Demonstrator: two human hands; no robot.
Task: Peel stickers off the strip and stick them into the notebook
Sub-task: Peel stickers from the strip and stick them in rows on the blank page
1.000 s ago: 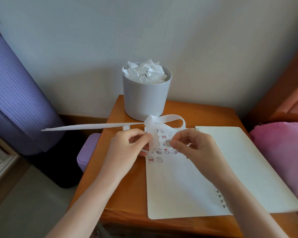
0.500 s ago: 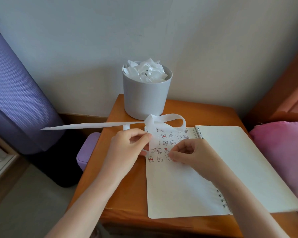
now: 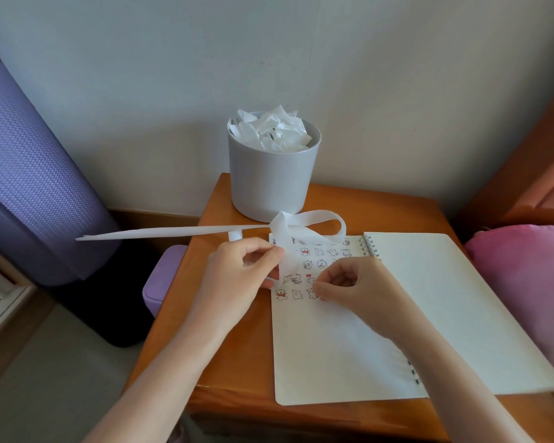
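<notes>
Fingers (image 3: 274, 254) of the left hand (image 3: 240, 276) pinch the white strip (image 3: 179, 232) at frame centre; curled fingertips of the right hand (image 3: 355, 289) hold a sticker (image 3: 311, 294) down on the notebook (image 3: 333, 346) page.

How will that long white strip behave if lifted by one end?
Probably floppy but light: the strip curls into a loop near the bin, yet its free tail juts past the table edge barely sagging. Likely to twist and flutter, since the left hand pinches it at one spot.

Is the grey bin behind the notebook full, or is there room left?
Full, or nearly: crumpled white paper heaps up past the rim of the grey bin.
</notes>
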